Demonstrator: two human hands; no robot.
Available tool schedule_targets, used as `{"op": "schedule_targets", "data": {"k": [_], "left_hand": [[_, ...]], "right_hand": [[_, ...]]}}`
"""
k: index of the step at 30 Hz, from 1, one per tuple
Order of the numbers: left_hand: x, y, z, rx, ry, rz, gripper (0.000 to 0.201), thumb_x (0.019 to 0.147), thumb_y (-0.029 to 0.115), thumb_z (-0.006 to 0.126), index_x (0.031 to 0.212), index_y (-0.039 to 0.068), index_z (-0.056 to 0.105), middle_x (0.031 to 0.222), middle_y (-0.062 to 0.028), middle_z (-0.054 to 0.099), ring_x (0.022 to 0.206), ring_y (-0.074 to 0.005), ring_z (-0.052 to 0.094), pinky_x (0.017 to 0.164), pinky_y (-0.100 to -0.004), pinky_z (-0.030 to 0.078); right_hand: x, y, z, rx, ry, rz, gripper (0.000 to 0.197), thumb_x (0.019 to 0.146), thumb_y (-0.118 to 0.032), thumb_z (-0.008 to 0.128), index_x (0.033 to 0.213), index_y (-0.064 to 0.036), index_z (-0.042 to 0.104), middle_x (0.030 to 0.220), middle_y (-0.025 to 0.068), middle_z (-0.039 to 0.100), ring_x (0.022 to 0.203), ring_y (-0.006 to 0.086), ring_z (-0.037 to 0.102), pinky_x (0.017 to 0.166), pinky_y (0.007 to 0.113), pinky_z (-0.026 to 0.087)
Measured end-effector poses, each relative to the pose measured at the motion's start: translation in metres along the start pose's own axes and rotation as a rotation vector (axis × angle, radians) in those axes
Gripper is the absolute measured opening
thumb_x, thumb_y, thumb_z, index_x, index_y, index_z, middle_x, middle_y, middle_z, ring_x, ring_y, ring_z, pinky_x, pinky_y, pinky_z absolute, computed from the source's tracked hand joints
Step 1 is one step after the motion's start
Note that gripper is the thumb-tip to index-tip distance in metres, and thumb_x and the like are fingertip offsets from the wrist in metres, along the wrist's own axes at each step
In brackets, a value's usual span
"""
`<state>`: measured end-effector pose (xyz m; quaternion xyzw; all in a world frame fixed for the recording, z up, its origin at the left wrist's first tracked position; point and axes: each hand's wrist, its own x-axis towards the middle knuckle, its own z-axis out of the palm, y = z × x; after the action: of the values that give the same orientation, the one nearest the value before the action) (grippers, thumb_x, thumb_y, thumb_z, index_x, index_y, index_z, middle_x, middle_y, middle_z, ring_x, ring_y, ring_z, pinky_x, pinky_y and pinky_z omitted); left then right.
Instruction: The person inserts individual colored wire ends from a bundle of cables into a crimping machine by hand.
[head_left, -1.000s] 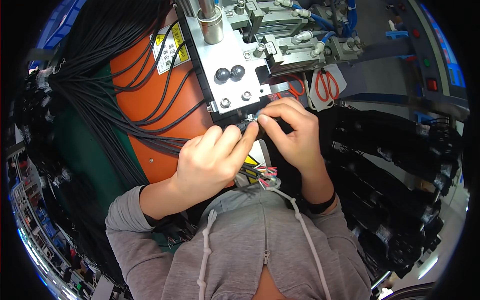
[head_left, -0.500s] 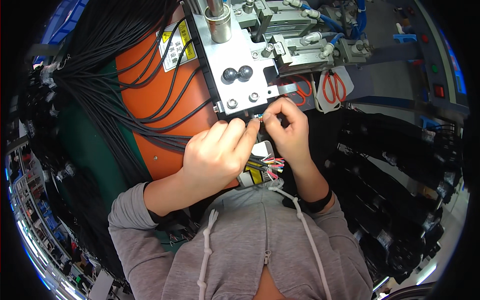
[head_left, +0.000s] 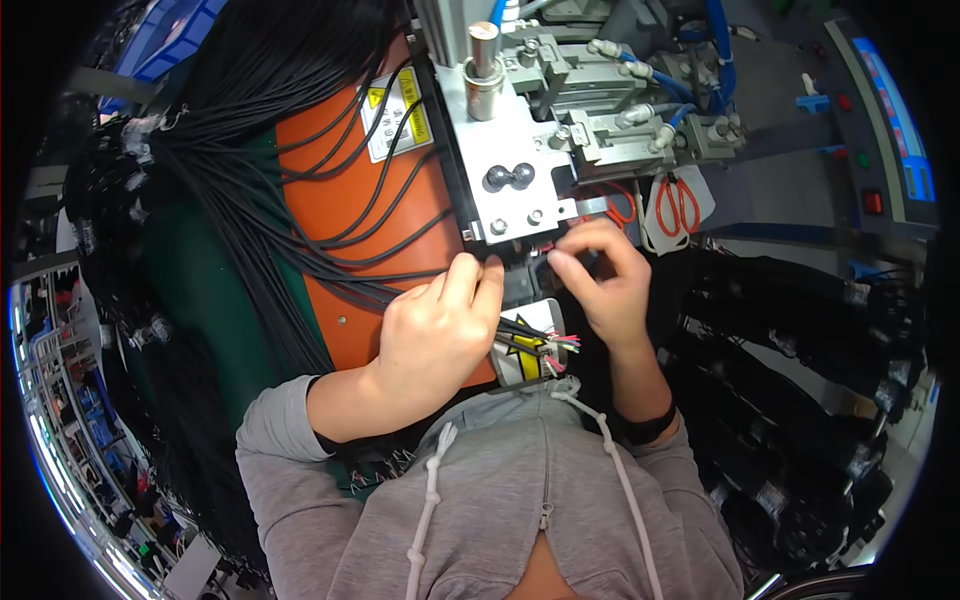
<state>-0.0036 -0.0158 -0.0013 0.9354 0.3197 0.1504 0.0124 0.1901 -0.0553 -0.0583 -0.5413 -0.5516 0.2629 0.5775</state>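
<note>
My left hand point(head_left: 440, 325) has its thumb and forefinger pinched together just below the front edge of a silver machine head point(head_left: 520, 185). A black cable point(head_left: 425, 275) runs in from the left to those fingertips, which hide the grip itself. My right hand point(head_left: 608, 285) is beside the same edge, its fingers curled and blurred by motion; whether they hold anything does not show. Small coloured wires are faintly visible near its fingertips. Below the hands, several black cable ends with stripped pink, green and white wires point(head_left: 562, 345) lie over a white and yellow label plate point(head_left: 525, 365).
Many black cables point(head_left: 240, 250) fan across an orange panel point(head_left: 390, 210) on the left. Red-handled scissors point(head_left: 678, 205) lie at the right of pneumatic cylinders point(head_left: 620, 140). Thick black cable bundles point(head_left: 780, 300) hang at the right. A control panel point(head_left: 880, 150) stands at far right.
My right hand has moved slightly away from my left, and the gap between them has widened. The whole view has shifted, with the machine appearing lower and further right.
</note>
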Motion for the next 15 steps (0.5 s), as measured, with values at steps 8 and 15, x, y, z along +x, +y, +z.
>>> {"op": "schedule_targets", "data": {"k": [8, 15], "left_hand": [[-0.001, -0.011, -0.009, -0.291, 0.157, 0.081, 0.02, 0.074, 0.015, 0.068, 0.093, 0.006, 0.065, 0.076, -0.0026, 0.053, 0.071, -0.0162, 0.06, 0.06, -0.0281, 0.048], [0.007, 0.002, 0.009, -0.441, 0.458, 0.203, 0.028, 0.077, 0.018, 0.072, 0.099, 0.002, 0.065, 0.083, -0.0034, 0.058, 0.069, -0.0158, 0.058, 0.05, -0.0267, 0.046]], "right_hand": [[-0.004, -0.014, -0.001, 0.362, -0.196, -0.098, 0.016, 0.067, 0.004, 0.076, 0.081, 0.0015, 0.068, 0.079, 0.011, 0.067, 0.075, 0.0236, 0.062, 0.07, 0.036, 0.049], [-0.014, -0.017, -0.014, 0.234, -0.051, -0.014, 0.017, 0.069, 0.007, 0.072, 0.078, 0.0015, 0.06, 0.077, 0.0088, 0.061, 0.073, 0.0201, 0.054, 0.068, 0.031, 0.044]]}}
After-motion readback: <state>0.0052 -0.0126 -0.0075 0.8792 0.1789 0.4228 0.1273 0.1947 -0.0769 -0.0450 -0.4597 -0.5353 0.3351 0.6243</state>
